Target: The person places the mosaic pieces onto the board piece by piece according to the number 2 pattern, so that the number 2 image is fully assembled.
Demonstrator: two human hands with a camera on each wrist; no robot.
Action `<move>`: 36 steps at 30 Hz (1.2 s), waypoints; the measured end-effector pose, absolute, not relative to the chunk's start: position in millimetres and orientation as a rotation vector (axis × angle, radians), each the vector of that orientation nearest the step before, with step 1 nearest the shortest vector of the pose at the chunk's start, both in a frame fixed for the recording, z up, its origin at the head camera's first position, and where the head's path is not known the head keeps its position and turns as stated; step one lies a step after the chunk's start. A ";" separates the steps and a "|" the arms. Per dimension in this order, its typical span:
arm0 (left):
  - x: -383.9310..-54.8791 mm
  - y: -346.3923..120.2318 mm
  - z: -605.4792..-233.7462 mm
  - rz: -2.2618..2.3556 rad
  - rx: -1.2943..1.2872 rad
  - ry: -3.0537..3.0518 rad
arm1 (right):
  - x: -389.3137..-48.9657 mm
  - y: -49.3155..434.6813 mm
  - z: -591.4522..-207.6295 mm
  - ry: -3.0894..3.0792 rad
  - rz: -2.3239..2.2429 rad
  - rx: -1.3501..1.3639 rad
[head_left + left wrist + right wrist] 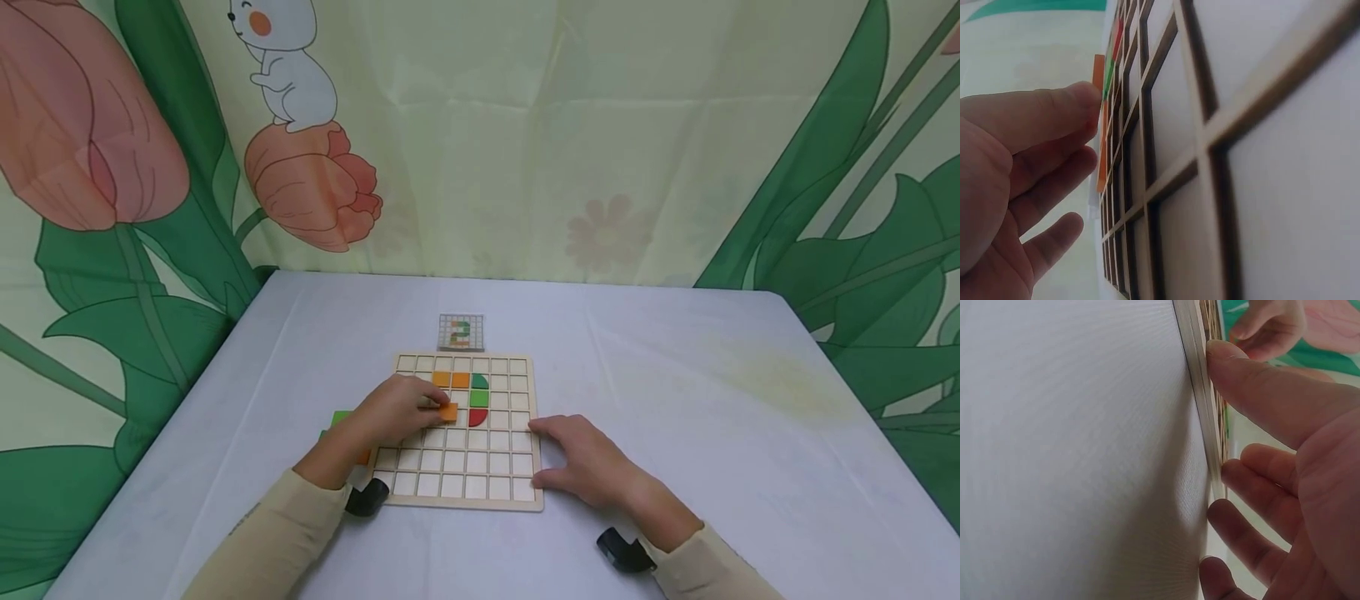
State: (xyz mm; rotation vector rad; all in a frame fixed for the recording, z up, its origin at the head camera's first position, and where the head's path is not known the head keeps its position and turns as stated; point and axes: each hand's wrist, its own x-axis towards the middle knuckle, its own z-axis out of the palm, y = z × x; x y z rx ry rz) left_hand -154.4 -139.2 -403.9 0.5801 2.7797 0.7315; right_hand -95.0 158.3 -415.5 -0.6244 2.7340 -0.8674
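My left hand point(397, 408) pinches an orange square tile point(448, 412) between thumb and fingertips, close over the wooden grid board point(465, 503). In the left wrist view, that tile point(1098, 70) stands at the thumb tip, beside the grid. Set in the board are two orange squares point(452, 380), a green rounded tile point(480, 381), a green square point(478, 398) and a red rounded tile point(477, 417). At the board's right edge, my right hand point(588, 458) is spread, thumb and fingertips touching the frame point(1194, 356).
Behind the board lies a small card point(461, 332) with a gridded figure in orange and green. Green tiles point(341, 416) and an orange one point(363, 457) lie left of the board, partly hidden by my left arm. A white cloth covers the table point(675, 375).
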 end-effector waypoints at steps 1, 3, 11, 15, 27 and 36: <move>-154.4 -138.5 -404.4 0.732 0.582 2.783 | -95.0 158.6 -415.8 2.735 -0.868 -0.631; -154.1 -137.4 -404.6 0.732 0.593 2.786 | -95.0 159.2 -416.1 2.737 -0.868 -0.647; -154.5 -133.2 -404.5 0.730 0.597 2.772 | -95.0 159.2 -415.5 2.732 -0.867 -0.640; -153.9 -132.3 -403.4 0.716 0.622 2.780 | -95.0 158.7 -415.0 2.732 -0.863 -0.637; -153.1 -127.3 -403.1 0.737 0.697 2.760 | -94.0 159.3 -415.9 2.738 -0.872 -0.647; -154.0 -123.8 -404.8 0.714 0.734 2.777 | -94.8 159.4 -415.1 2.733 -0.867 -0.639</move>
